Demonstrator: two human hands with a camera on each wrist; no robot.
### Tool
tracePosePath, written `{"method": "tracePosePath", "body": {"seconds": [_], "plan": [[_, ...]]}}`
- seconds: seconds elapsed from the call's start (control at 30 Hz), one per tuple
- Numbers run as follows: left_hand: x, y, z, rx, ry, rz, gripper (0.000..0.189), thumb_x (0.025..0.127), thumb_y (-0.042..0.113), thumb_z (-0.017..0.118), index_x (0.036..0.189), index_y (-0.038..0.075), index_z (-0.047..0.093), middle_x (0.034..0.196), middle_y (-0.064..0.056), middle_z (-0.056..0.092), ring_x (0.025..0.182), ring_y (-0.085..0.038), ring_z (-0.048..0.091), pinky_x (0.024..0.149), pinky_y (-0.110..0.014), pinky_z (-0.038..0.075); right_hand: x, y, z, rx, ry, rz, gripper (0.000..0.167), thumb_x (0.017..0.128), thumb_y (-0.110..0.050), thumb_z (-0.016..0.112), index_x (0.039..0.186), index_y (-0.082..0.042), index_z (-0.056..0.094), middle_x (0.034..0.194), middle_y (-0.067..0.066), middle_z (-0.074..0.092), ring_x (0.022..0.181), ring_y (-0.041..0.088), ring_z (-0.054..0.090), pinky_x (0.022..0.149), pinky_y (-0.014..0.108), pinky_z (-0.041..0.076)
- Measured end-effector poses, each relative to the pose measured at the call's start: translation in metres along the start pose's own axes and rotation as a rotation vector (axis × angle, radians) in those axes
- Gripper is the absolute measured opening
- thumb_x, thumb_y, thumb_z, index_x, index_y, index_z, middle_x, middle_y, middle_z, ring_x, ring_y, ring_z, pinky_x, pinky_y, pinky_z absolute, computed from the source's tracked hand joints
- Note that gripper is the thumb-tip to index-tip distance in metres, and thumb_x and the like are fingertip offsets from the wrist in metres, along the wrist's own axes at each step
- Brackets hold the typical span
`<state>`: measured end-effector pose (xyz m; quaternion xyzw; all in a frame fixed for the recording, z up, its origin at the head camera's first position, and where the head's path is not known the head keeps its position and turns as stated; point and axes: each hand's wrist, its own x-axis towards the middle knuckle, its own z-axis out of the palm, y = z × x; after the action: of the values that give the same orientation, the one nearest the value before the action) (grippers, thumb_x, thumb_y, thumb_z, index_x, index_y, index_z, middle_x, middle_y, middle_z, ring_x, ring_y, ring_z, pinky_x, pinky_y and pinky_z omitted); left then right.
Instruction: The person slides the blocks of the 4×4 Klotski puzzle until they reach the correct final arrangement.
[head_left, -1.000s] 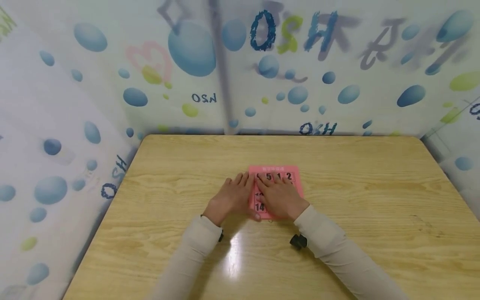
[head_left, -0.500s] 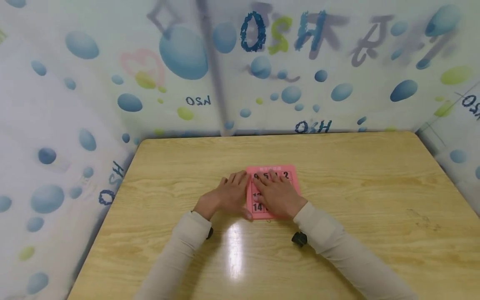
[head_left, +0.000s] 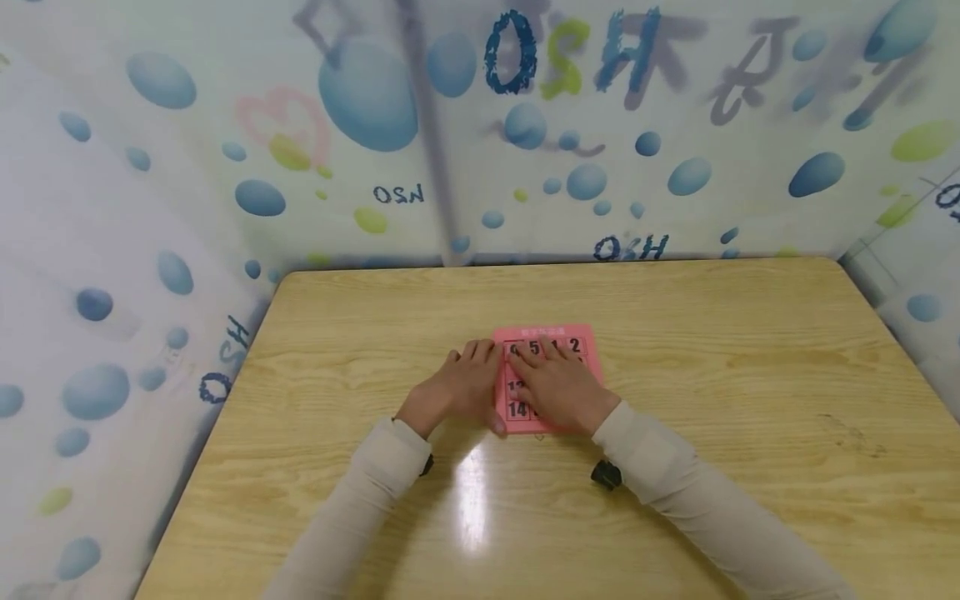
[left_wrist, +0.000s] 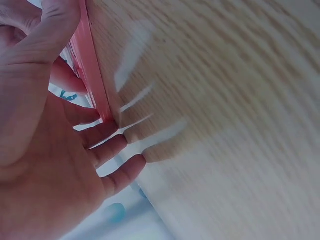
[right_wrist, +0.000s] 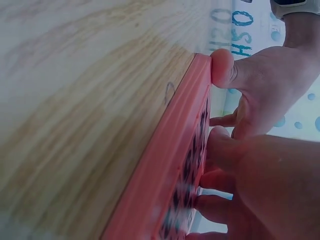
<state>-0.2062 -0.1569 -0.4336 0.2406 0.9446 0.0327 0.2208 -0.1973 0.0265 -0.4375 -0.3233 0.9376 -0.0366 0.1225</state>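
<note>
Table (head_left: 712,358) supports a pink number board (head_left: 518,410) both hands (head_left: 467,385) (head_left: 561,387) touch.

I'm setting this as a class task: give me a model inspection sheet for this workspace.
Surface: wood-grain table, glossy, with a bright glare on the near side.
Job's things: pink numbered board, flat on the table, partly covered.
Clutter: nothing seen.
Hands: left hand along the board's left edge; right hand resting over its numbers.
Cables: nothing seen.
Surroundings: walls printed with drops and lettering.
</note>
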Motion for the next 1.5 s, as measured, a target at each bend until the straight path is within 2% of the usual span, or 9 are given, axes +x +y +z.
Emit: {"method": "tracePosePath", "body": {"seconds": [0.3,0.57,0.93,1.13,1.33,1.5], "plan": [[0.001,-0.001,0.001,-0.002,0.004,-0.002,0.133,0.065,0.066,0.082,0.158,0.001,0.011,0.160,-0.017,0.021,0.147,-0.033,0.021,0.116,-0.056,0.028,-0.006,-0.002,0.000,0.009,-0.001,-0.011,0.059,0.103,-0.043,0.046,0.154,-0.014,0.038,0.160,0.011,0.033,0.147,0.044,0.026,0.114,0.062,0.029],[0.001,-0.002,0.001,-0.005,0.000,-0.008,0.135,0.063,0.066,0.083,0.157,0.002,0.011,0.160,-0.017,0.022,0.147,-0.032,0.021,0.116,-0.056,0.028,-0.010,-0.004,0.003,-0.004,0.036,-0.046,0.056,0.103,-0.041,0.048,0.151,-0.012,0.044,0.157,0.013,0.038,0.146,0.046,0.026,0.110,0.063,0.035],[0.001,-0.001,0.000,0.002,-0.010,-0.010,0.133,0.064,0.065,0.083,0.157,0.000,0.013,0.159,-0.018,0.022,0.146,-0.032,0.021,0.116,-0.054,0.028,-0.012,-0.006,0.003,-0.024,0.030,-0.057,0.054,0.103,-0.038,0.050,0.149,-0.010,0.047,0.154,0.011,0.043,0.143,0.046,0.032,0.111,0.062,0.034],[0.000,-0.001,-0.001,0.013,-0.011,-0.006,0.133,0.065,0.067,0.082,0.157,0.001,0.013,0.159,-0.017,0.022,0.146,-0.032,0.022,0.116,-0.053,0.029,-0.013,-0.008,0.001,0.001,0.026,-0.045,0.053,0.103,-0.039,0.050,0.147,-0.009,0.049,0.153,0.012,0.045,0.143,0.045,0.034,0.111,0.062,0.034],[0.000,-0.001,0.000,-0.010,-0.020,-0.014,0.133,0.066,0.064,0.083,0.158,0.001,0.011,0.160,-0.017,0.021,0.147,-0.032,0.021,0.117,-0.054,0.027,-0.014,-0.008,0.002,-0.034,0.076,-0.043,0.053,0.102,-0.041,0.051,0.146,-0.012,0.051,0.152,0.010,0.047,0.143,0.044,0.035,0.112,0.062,0.033],[-0.002,0.001,-0.002,-0.039,-0.028,-0.018,0.134,0.066,0.062,0.083,0.158,0.001,0.007,0.162,-0.018,0.018,0.149,-0.033,0.017,0.120,-0.054,0.023,-0.012,0.001,0.000,-0.091,0.146,0.000,0.052,0.102,-0.038,0.052,0.147,-0.012,0.050,0.151,0.010,0.047,0.142,0.044,0.036,0.113,0.059,0.033]]}}
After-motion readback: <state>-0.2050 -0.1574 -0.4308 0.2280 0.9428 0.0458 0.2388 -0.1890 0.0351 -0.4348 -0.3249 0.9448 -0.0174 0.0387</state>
